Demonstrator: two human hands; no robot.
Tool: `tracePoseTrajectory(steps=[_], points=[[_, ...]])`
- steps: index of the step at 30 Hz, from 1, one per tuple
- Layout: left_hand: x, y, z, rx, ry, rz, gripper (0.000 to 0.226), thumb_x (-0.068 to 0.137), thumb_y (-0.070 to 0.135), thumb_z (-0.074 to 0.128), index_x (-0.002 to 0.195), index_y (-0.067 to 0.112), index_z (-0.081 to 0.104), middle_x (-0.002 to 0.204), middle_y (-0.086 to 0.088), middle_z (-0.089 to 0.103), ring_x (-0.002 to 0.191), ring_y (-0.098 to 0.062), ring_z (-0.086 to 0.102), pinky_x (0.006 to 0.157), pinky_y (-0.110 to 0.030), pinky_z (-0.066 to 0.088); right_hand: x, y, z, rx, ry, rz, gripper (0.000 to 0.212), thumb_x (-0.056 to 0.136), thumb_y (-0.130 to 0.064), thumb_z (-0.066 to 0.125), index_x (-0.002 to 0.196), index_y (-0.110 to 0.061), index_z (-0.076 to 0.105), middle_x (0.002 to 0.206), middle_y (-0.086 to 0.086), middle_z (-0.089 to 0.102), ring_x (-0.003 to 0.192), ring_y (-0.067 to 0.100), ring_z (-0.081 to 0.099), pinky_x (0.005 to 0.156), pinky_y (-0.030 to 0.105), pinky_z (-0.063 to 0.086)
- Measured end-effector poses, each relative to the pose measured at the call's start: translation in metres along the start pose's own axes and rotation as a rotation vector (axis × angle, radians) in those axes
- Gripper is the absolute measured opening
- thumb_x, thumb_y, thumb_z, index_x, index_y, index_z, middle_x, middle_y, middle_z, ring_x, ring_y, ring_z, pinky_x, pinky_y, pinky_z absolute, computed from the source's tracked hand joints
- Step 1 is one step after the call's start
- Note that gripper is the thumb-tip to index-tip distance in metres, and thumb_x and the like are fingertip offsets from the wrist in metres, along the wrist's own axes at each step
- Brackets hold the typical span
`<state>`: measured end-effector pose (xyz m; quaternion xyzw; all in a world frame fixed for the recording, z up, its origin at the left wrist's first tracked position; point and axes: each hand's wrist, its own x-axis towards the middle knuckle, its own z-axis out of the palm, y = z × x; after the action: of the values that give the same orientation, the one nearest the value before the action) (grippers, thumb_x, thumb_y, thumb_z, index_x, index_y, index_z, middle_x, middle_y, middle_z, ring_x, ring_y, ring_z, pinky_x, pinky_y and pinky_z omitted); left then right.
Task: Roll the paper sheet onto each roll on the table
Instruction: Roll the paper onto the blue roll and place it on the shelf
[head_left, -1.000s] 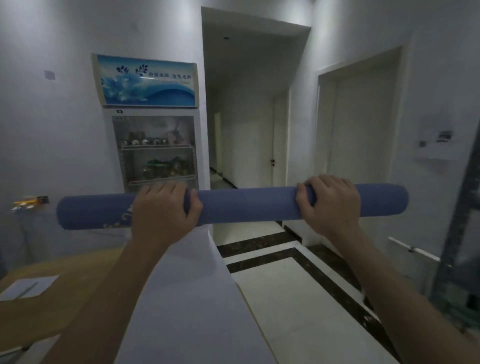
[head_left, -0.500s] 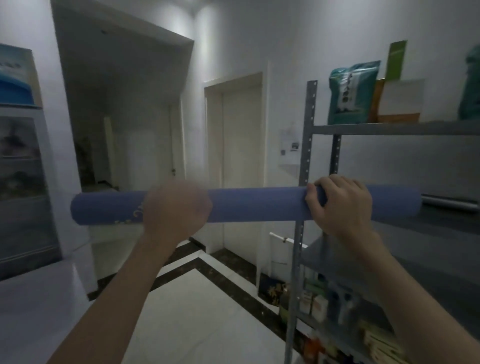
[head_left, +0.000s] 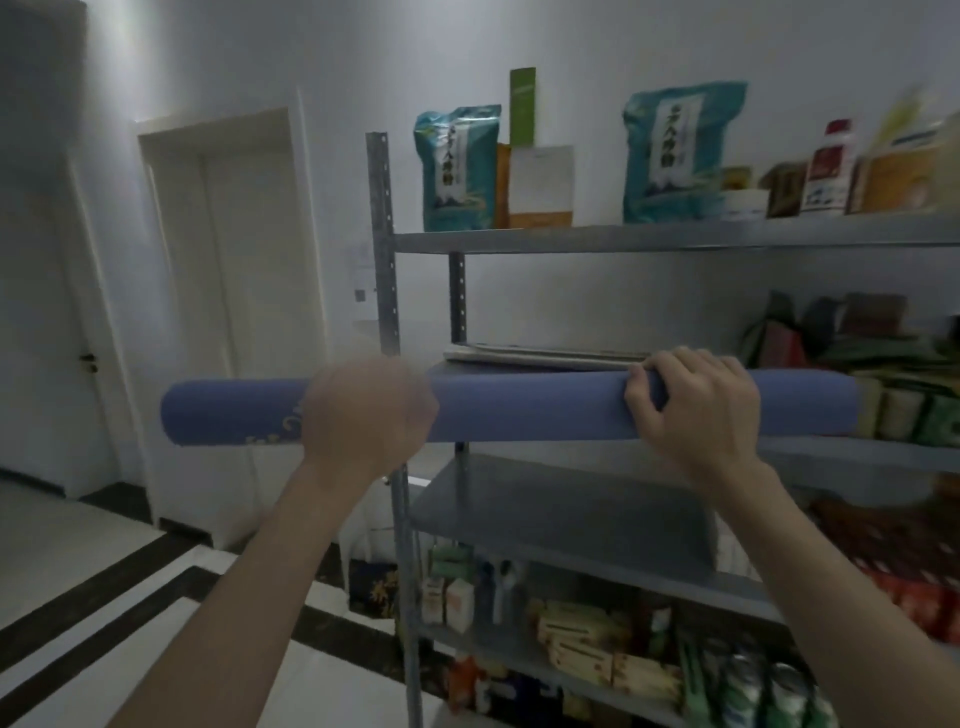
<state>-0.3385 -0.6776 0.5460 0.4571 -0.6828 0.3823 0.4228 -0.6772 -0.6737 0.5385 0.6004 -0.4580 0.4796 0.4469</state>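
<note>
Left hand (head_left: 363, 415) and right hand (head_left: 696, 410) curl their fingers (head_left: 675, 366) round the blue paper roll (head_left: 524, 410): probably light, crushable, best held wide, gently.

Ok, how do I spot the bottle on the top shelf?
Find the grey metal shelving rack on the right; look along its top shelf. Past the right-hand teal bag stands a white bottle; nothing else up there has a red cap.

roll (head_left: 519, 410): matt blue paper, smooth | shelf rack (head_left: 382, 234) behind right hand (head_left: 696, 410): grey metal, dull, perforated upright | bags (head_left: 457, 166) above right hand: glossy plastic | floor (head_left: 78, 561) below left hand (head_left: 363, 415): glossy tile
</note>
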Motion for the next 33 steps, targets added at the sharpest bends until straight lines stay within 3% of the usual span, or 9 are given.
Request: tracePoseTrajectory(steps=[3,7,21,33], points=[[0.012,0.015,0.035,-0.046,0.033,0.039,0.042,0.097,0.034,0.041,0.079,0.007,0.068,0.067,-0.010,0.066,0.057,-0.031,0.060,0.057,-0.037,0.050,-0.007,0.025,0.007,-0.060,-0.006,0.013,0.054,0.104,-0.044,0.037,0.075,-0.009,0.069,0.071,0.009,0.068,0.061,0.028,0.058,0.063,0.037,0.042],[0.026,0.017,0.080,-0.098,0.053,0.068,0.045,0.098,0.037,0.038,0.077,0.008,0.067,0.066,-0.009,0.065,0.055,-0.030,0.059,0.057,-0.035,0.047,-0.010,0.041,0.028,-0.129,-0.015,0.036,0.044,0.100,-0.039,0.045,0.076,-0.010,0.068,0.071,0.008,0.067,0.061,0.025,0.056,0.065,0.035,0.037],[0.082,-0.071,0.246,-0.214,0.097,0.137,0.046,0.098,0.039,0.041,0.080,0.009,0.071,0.068,-0.010,0.068,0.056,-0.026,0.061,0.059,-0.031,0.049,0.014,0.029,0.176,-0.220,-0.036,0.060,0.045,0.102,-0.038,0.046,0.077,-0.010,0.069,0.070,0.007,0.067,0.060,0.024,0.056,0.063,0.036,0.043],[0.119,-0.057,0.376,-0.280,0.110,0.159,0.045,0.098,0.037,0.040,0.074,0.009,0.066,0.066,-0.009,0.065,0.055,-0.028,0.057,0.056,-0.030,0.042,0.014,0.082,0.259,-0.308,-0.053,0.068,0.043,0.100,-0.036,0.046,0.076,-0.009,0.069,0.068,0.009,0.067,0.058,0.026,0.056,0.061,0.035,0.042]])
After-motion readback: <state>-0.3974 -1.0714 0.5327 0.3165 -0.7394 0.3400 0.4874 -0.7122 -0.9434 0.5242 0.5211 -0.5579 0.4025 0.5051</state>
